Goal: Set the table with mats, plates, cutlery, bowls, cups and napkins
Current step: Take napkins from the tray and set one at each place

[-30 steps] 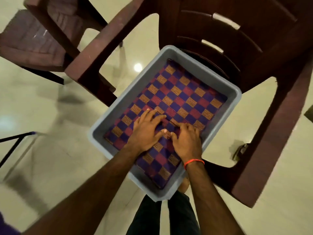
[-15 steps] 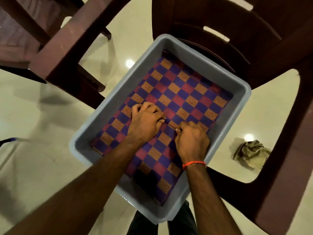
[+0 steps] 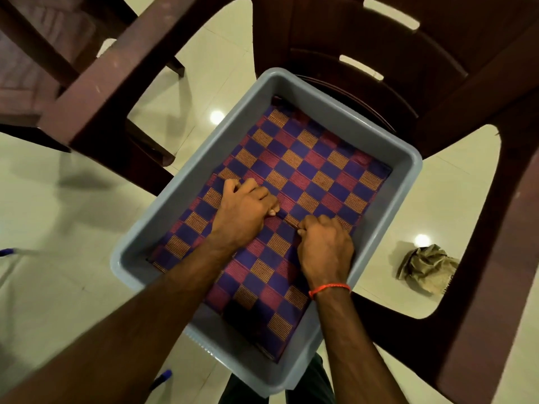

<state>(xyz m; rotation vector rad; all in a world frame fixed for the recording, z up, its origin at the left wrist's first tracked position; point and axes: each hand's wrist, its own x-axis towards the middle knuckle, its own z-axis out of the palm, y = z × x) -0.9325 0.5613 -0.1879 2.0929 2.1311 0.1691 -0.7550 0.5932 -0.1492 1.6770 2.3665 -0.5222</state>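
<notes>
A checkered table mat [image 3: 315, 170] in purple, pink and orange lies flat in a grey plastic tub [image 3: 405, 182] that sits on the seat of a dark brown plastic chair. Both my hands are inside the tub, over the mat's middle. My left hand [image 3: 245, 211] has its fingers curled and pinches a fold of the mat. My right hand [image 3: 323, 246], with an orange thread on the wrist, grips the same raised fold just to the right. The near part of the mat is hidden under my forearms.
The brown chair [image 3: 495, 199] frames the tub with its armrests at left and right. A second brown chair [image 3: 43, 68] stands at the upper left. A crumpled paper bag [image 3: 428, 269] lies on the glossy pale floor [image 3: 58, 228] to the right.
My fingers, flat on the mat a second ago, have curled and now pinch up a fold at its middle. The camera has moved closer over the tub.
</notes>
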